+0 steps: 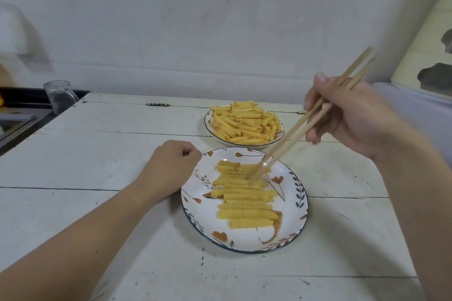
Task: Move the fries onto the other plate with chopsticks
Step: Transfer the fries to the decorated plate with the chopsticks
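- Glass jar sits way off at the far left edge of the worktop, next to what looks like a dark sink area. Nothing to do with the job.
- Left hand rests on the worktop as a loose fist, knuckles right at the rim of the near plate. Its grip has nothing in it, looks like it's just steadying the plate.
- Near plate, the flowery one, has a tidy stack of fries laid side by side down its middle, all running left-right.
- Chopsticks come down at a slant, tips right at the top rows of that stack. Tips are blurry, so can't tell if they're pinching a fry or have just set one down.
- Far plate sits just behind, heaped with a loose pile of fries, lots left to move by the look of it.
- Right hand has its grip closed round the upper part of the chopsticks, fingers curled, thumb on top.
- Handling guess: these are light, stiff, ridged crinkle types, so the ridges should give some bite. Probably brittle though, so squeeze gently and pinch near the middle so they don't swing or snap.
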The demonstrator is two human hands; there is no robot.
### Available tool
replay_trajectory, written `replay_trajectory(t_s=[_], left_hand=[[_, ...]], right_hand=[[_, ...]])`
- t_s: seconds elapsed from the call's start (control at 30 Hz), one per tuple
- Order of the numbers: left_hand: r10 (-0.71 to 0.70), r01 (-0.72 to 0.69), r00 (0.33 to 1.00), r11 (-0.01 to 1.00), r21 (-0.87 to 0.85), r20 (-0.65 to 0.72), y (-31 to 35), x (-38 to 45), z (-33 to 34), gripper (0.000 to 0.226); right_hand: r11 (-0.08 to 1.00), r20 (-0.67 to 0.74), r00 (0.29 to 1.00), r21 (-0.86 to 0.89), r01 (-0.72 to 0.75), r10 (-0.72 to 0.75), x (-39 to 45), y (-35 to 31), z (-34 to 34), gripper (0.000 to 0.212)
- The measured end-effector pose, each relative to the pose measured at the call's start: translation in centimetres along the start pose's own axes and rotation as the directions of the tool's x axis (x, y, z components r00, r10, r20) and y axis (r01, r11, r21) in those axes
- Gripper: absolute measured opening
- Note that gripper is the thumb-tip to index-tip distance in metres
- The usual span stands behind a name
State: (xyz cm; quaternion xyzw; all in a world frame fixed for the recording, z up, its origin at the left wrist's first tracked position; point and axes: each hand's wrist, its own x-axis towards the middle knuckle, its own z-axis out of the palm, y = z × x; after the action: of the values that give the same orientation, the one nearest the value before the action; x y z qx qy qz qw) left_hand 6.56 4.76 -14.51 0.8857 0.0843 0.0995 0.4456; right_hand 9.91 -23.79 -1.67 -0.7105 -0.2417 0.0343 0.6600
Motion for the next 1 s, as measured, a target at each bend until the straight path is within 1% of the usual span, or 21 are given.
replay_trajectory(t_s=[0.07,0.13,0.2,0.27,0.4,0.6,0.7,0.83,1.0], left_hand=[[0.006,-0.006,1.000,1.000,0.000,-0.019,0.2,-0.1,0.0,0.029],[0.006,-0.007,0.998,1.000,-0.023,-0.059,0.5,-0.3,0.0,0.025],[0.005,-0.010,0.996,0.998,-0.059,-0.087,0.8,-0.3,0.1,0.022],[0.002,-0.010,0.996,0.996,-0.094,-0.084,0.9,-0.3,0.2,0.023],[-0.015,0.009,0.998,0.994,-0.112,-0.057,1.1,-0.3,0.2,0.025],[-0.009,0.004,0.999,0.992,-0.129,-0.039,1.0,-0.3,0.0,0.028],[-0.012,0.008,0.999,0.994,-0.109,-0.033,1.1,-0.4,0.1,0.028],[-0.023,0.018,0.999,0.994,-0.112,-0.045,1.4,-0.6,0.0,0.028],[-0.025,0.019,0.998,0.994,-0.108,-0.053,1.6,-0.7,-0.1,0.028]], right_hand=[[0.997,-0.169,0.984,0.043,0.066,-0.058,1.4,1.3,-0.8,0.042],[0.994,-0.316,0.944,0.014,0.109,-0.099,2.4,3.1,-0.9,0.040],[0.992,-0.391,0.912,-0.019,0.123,-0.120,2.8,4.9,-0.1,0.039],[0.991,-0.391,0.911,-0.030,0.128,-0.130,3.1,6.2,1.2,0.037],[0.988,-0.324,0.934,-0.062,0.141,-0.153,4.2,6.6,3.5,0.033],[0.975,-0.402,0.893,-0.169,0.147,-0.205,4.9,6.3,3.3,0.033],[0.974,-0.390,0.900,-0.187,0.128,-0.193,4.8,7.2,3.1,0.030],[0.976,-0.383,0.900,-0.144,0.162,-0.206,4.4,7.6,3.2,0.034],[0.976,-0.465,0.862,-0.019,0.216,-0.200,3.9,6.0,1.9,0.044]])
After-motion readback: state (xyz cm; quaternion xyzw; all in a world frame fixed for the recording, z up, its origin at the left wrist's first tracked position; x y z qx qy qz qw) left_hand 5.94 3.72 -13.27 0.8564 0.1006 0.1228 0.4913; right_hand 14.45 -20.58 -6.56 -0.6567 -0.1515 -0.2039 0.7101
